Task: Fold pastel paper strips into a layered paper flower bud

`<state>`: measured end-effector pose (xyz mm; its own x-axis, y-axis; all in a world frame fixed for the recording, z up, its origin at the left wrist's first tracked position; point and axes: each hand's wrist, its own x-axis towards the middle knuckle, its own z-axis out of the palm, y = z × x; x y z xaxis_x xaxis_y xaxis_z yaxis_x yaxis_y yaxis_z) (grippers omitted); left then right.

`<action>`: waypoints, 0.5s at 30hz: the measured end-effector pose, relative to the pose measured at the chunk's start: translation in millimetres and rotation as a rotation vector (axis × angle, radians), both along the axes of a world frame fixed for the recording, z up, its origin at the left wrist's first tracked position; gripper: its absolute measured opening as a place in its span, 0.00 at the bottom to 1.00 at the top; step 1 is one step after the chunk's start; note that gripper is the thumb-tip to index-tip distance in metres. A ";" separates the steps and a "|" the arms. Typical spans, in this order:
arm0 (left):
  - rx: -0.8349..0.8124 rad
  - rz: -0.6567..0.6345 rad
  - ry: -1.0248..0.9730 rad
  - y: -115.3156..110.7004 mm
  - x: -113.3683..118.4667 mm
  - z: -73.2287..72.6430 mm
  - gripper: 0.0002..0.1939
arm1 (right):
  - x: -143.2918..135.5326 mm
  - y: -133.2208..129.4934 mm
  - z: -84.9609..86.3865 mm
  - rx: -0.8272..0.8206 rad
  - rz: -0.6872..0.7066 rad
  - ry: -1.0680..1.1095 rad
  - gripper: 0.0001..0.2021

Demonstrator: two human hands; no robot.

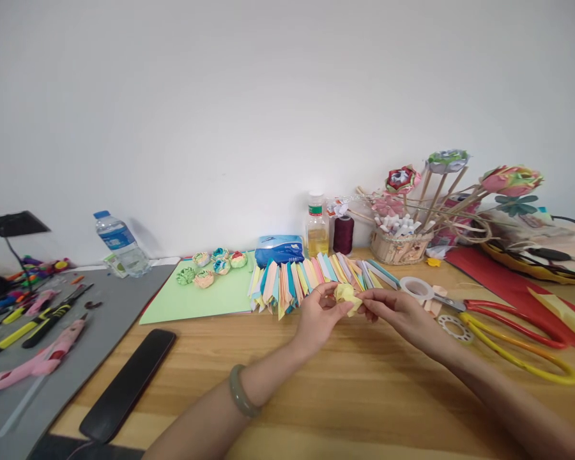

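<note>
A small yellow paper flower (345, 294) is held up between both hands, above the wooden table. My left hand (320, 314) grips it from the left, thumb on the near side, with a bangle on that forearm. From the right, the fingertips of my right hand (393, 308) pinch the flower's lower right edge. Just behind the hands lies a row of folded paper strips (287, 284) in several pastel colours. Finished paper flowers (204, 278) rest on a light green sheet (172, 306) farther left.
Scissors (512, 313) with red and yellow handles and a tape roll (416, 287) lie to the right. A basket (400, 248) of cotton swabs and a bottle (317, 227) stand by the wall. Leftward are a black pad (129, 383), a pink glue gun (43, 361) and a water bottle (121, 243).
</note>
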<state>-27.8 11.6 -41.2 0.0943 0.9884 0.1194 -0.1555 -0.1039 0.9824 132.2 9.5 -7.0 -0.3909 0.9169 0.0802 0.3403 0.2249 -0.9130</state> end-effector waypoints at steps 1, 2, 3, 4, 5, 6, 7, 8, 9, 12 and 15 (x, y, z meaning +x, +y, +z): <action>-0.006 0.000 0.001 0.2 0.1 0.0 0.18 | 0.3 0.6 -0.3 -0.010 -0.013 -0.012 0.15; -0.010 -0.001 0.000 0.2 0.1 0.1 0.18 | 0.6 1.3 -0.7 -0.018 -0.025 -0.024 0.15; -0.010 -0.004 -0.003 0.2 0.1 0.1 0.18 | 0.8 2.0 -1.4 -0.022 -0.032 -0.034 0.15; -0.007 -0.007 -0.007 0.0 0.1 0.2 0.18 | 0.9 2.8 -2.1 -0.018 -0.032 -0.042 0.15; -0.003 -0.010 -0.009 -0.2 0.1 0.3 0.18 | 1.1 3.4 -2.7 -0.004 -0.029 -0.051 0.14; 0.000 -0.011 -0.008 -0.4 0.1 0.4 0.18 | 1.1 4.0 -3.2 0.019 -0.028 -0.064 0.14; 0.003 -0.009 -0.002 -0.6 0.0 0.6 0.18 | 1.1 4.3 -3.5 0.050 -0.029 -0.084 0.14; 0.006 -0.005 0.009 -0.8 0.0 0.8 0.19 | 0.9 4.4 -3.6 0.085 -0.034 -0.110 0.13; 0.008 0.001 0.024 -1.0 0.0 1.0 0.19 | 0.6 4.4 -3.6 0.124 -0.040 -0.140 0.13; 0.030 0.016 0.074 -1.6 -0.2 1.2 0.19 | -1.7 3.0 -4.6 0.247 -0.078 -0.246 0.11; 0.065 0.048 0.125 -1.9 -0.6 0.1 0.20 | -6.0 0.0 -7.5 0.350 -0.152 -0.327 0.10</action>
